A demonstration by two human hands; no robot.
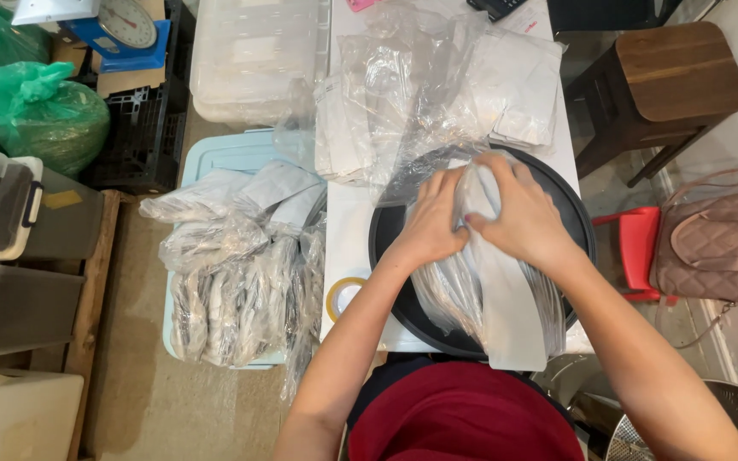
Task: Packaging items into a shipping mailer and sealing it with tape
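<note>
My left hand (431, 219) and my right hand (524, 213) both grip the top end of a stack of clear plastic bags with white inserts (506, 299). The stack lies on a round black tray (386, 248) on a white table (348, 230). My thumbs meet over the upper edge of the stack, and my fingers hide that edge. More loose clear bags and white packets (437, 77) are heaped just beyond the tray.
A roll of yellow tape (342, 296) lies left of the tray. Filled clear bags (237, 282) pile on a light blue bin lid at left. Green sacks, a blue scale, plastic crates, a wooden stool (672, 72) and a pink bag (715, 243) surround the table.
</note>
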